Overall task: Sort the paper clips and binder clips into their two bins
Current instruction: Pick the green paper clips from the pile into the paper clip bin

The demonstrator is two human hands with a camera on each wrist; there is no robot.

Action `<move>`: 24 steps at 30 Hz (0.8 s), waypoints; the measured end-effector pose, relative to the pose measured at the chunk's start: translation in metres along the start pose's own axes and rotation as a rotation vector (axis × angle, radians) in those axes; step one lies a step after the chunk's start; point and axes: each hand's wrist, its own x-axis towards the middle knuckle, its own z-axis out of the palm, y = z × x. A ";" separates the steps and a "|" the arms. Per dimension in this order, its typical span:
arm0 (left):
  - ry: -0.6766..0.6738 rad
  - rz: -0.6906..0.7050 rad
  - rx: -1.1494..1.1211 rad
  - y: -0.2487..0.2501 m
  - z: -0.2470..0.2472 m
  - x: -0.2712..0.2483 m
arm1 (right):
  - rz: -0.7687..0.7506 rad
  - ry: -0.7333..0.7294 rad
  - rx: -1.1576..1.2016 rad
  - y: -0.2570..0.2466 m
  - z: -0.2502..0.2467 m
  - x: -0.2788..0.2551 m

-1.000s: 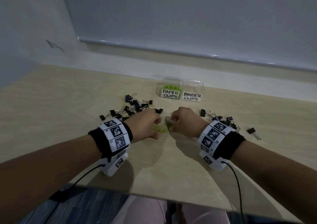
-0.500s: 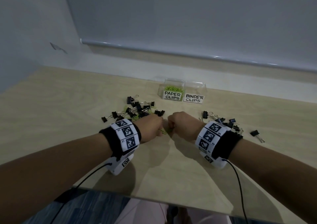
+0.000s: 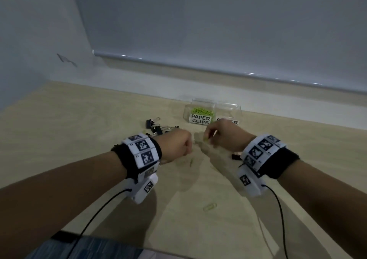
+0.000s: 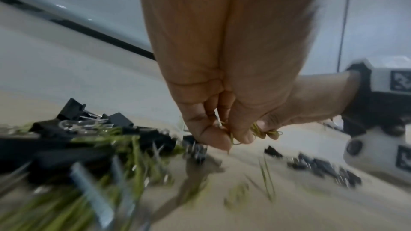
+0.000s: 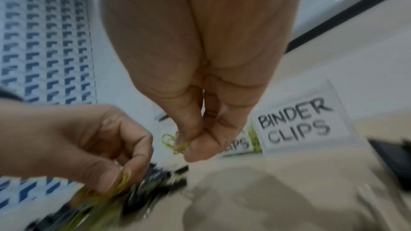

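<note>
Left hand (image 3: 176,145): fingers curled, pinching a small bunch of green paper clips (image 4: 255,129) between thumb and fingertips, raised over the table (image 3: 79,131).
Right hand (image 3: 224,135): pinching a few more of the green clips (image 5: 177,144), just short of the paper clips bin (image 3: 199,113).
Handling: light, thin, slippery wire; clips hook together and can trail or drop. Judged best pinched flat across the loops.
Axis: the right hand's clips hang with long axes slanting down from the fingertips; the left's are too blurred to tell.
Binder clips (image 3: 156,126): loose on the table beyond the left wrist.
Stray clip (image 3: 209,207): flat on the table, lying aslant, near the person.
Binder clips bin (image 5: 298,119): right of the paper bin, touching it; contents not visible.
</note>
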 end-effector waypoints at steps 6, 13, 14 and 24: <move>0.266 -0.008 -0.127 0.008 -0.054 0.048 | 0.026 0.350 0.111 0.004 -0.046 0.057; 0.387 -0.138 -0.069 0.007 -0.064 0.113 | 0.129 0.415 -0.003 0.015 -0.035 0.086; 0.376 -0.148 -0.052 0.007 -0.062 0.117 | 0.136 0.432 0.002 0.016 -0.035 0.082; 0.239 -0.050 0.081 -0.012 -0.047 0.046 | -0.182 0.012 -0.121 -0.021 0.011 0.025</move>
